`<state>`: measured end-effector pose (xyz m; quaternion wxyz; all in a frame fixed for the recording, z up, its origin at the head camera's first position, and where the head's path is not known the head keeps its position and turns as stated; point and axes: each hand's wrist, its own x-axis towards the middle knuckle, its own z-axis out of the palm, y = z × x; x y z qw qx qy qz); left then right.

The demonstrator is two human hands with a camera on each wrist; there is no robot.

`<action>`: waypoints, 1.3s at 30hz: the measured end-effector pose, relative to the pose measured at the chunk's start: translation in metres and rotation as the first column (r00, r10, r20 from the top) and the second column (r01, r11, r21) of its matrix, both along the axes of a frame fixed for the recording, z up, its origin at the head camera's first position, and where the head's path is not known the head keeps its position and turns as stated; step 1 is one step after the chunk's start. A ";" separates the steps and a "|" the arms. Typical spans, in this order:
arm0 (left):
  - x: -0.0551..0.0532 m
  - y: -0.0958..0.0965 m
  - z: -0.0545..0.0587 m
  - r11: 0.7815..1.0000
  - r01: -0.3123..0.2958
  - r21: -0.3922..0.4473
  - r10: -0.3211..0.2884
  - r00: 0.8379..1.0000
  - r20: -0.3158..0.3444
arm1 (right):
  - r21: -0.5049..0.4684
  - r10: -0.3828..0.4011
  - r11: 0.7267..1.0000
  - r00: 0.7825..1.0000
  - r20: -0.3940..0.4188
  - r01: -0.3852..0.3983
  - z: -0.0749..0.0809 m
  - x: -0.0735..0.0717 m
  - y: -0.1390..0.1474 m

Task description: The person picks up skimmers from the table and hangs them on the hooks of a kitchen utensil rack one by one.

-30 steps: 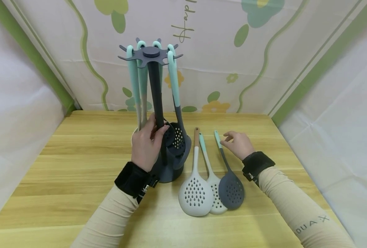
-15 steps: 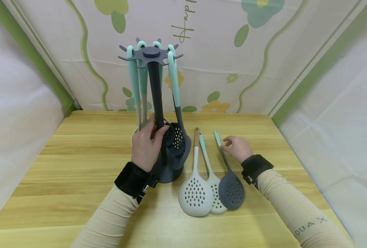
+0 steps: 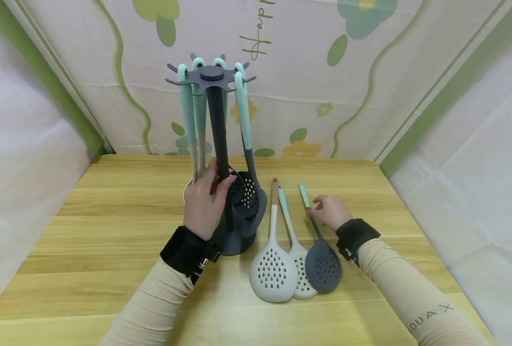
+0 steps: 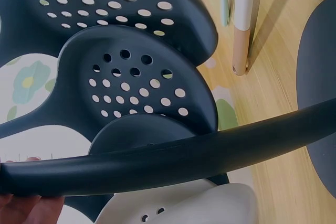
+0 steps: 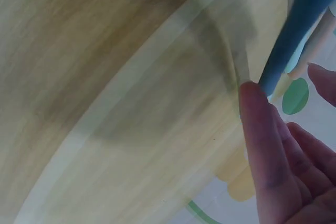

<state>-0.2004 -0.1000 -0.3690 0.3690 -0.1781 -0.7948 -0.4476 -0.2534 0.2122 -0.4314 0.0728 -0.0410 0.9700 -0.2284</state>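
My left hand [image 3: 202, 206] grips the dark pole of a utensil rack [image 3: 218, 129]; in the left wrist view its fingertips [image 4: 39, 208] curl under the pole [image 4: 131, 163]. Several mint-handled utensils hang by their hooked ends from the rack's top. My right hand [image 3: 331, 211] is beside the handle of a dark grey skimmer [image 3: 325, 250] lying on the table. In the right wrist view the index finger [image 5: 257, 124] meets the edge of its dark handle [image 5: 294, 35], while the thumb [image 5: 323, 82] stands apart on the other side.
Left of the dark skimmer lie a white skimmer [image 3: 274, 240] with a wooden handle and a pale skimmer [image 3: 294, 235] with a mint handle, their heads overlapping. The wooden table [image 3: 87, 269] ends at a flower-printed cloth [image 3: 295, 77], with white cloth [image 3: 476, 158] on both sides.
My right hand has slid slightly toward me along the dark skimmer's handle, from its mint end to its dark part. The left hand and rack stay where they were.
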 end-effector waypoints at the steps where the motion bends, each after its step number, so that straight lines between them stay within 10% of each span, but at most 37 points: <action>1: 0.000 0.000 0.000 1.000 0.000 0.000 0.000 1.000 0.000 | -0.003 -0.004 1.000 1.000 0.010 0.004 -0.001 0.000 0.000; 39: -0.001 0.000 -0.001 1.000 -0.005 -0.002 0.005 1.000 0.015 | -0.126 0.027 0.992 0.972 0.232 0.003 -0.016 -0.006 0.006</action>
